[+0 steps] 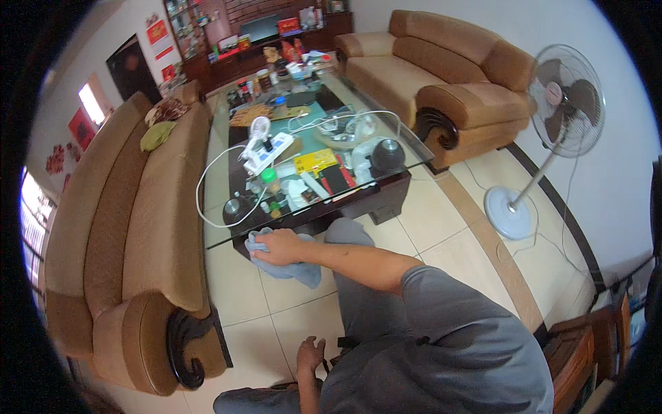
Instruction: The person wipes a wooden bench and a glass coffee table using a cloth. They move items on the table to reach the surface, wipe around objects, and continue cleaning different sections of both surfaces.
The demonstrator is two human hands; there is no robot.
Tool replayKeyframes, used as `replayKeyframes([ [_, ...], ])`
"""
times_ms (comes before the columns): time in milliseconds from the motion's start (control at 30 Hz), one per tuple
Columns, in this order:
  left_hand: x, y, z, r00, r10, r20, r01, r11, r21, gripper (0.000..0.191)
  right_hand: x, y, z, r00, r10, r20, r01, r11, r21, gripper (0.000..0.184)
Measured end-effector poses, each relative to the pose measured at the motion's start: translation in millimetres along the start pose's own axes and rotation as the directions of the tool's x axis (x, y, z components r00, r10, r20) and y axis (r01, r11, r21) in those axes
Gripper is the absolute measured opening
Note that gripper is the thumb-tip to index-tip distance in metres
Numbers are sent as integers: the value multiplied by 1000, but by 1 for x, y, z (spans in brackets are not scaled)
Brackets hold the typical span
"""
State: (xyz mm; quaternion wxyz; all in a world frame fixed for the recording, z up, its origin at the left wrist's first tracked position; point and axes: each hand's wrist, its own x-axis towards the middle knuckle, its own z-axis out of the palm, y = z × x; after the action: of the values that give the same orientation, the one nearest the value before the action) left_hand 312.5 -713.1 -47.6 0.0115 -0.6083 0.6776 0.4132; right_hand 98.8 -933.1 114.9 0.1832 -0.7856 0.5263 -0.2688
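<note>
My right hand (279, 247) is shut on a crumpled blue-grey cloth (292, 274). It presses the cloth at the near edge of a coffee table's glass top (220, 176), by its near left corner, and part of the cloth hangs down over the floor. My left hand (310, 355) is low, close to my body between my knees, its fingers loosely apart and nothing seen in them. Closest to the cloth on the table are a dark rounded table support (235, 209) under the glass, a green-lidded jar (270, 178) and a white power strip (268, 154) with a small white fan (258, 129).
A white cable (198, 181) loops past the table's left edge. Brown sofas stand left (160, 207) and right (414, 67). At the right is a pedestal fan (561, 101), its cord on the tiled floor (445, 243). Bottles, packets and a glass bowl (346, 135) crowd the tabletop.
</note>
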Motion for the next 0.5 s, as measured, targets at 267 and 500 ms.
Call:
replayKeyframes([
  [267, 58, -32, 31, 927, 252, 279, -327, 905, 270, 64, -86, 127, -35, 900, 374, -225, -340, 924, 176, 58],
  [500, 29, 37, 32, 958, 72, 277, -108, 988, 115, 62, -109, 141, -87, 749, 501, -434, -421, 865, 271, 53],
])
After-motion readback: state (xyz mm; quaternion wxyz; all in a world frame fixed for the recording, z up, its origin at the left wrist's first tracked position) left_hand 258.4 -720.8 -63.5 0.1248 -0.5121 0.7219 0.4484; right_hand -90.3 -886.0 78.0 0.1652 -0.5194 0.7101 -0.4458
